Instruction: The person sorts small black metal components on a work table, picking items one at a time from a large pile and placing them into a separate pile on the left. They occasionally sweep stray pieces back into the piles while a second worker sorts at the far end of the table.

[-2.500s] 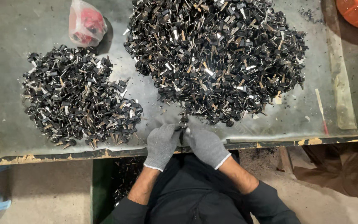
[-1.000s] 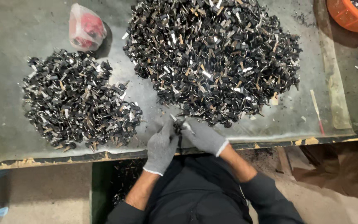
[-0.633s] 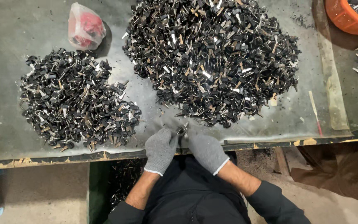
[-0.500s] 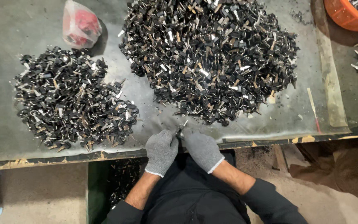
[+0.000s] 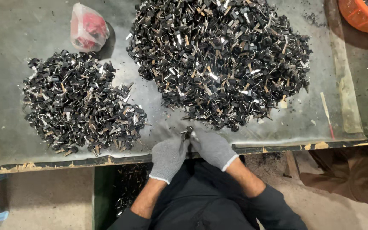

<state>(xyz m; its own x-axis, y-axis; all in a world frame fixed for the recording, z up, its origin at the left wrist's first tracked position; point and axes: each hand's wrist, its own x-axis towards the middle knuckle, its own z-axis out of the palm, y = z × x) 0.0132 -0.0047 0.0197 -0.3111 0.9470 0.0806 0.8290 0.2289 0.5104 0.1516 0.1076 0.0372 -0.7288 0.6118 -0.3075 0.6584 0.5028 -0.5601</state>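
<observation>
- Head view: left hand [image 5: 168, 157] and right hand [image 5: 213, 148], both in grey knit gloves, meet at the near edge of the desk [image 5: 9, 140]; fingers of both closed together around one small black-and-metal part [image 5: 187, 133], pinched between the two hands just above the desk surface.
- Change: half a second ago the hands sat in the same spot with the part raised a bit higher between them; now it's lower and tighter in the grip. Hands have stayed put over the last couple of seconds, only the camera framing shifts slightly.
- Reads as: same single piece being worked, not a new pick from either heap.
- Big pile [image 5: 220, 59] of same parts lies just beyond the hands, its near fringe almost touching the fingers; smaller pile [image 5: 79, 110] sits to the left, well apart from the left hand.
- Red-filled plastic bag [image 5: 88, 30] far left-back, next to the smaller pile's top edge.
- Orange tub [image 5: 363, 15] at the far right corner, partly cut off.
- Thin stick [image 5: 326, 115] lies on the right side of the desk.
- Room: bare strip between the piles and along the near edge; open desk right of the big pile up to the stick. Desk edge runs directly under the wrists.
</observation>
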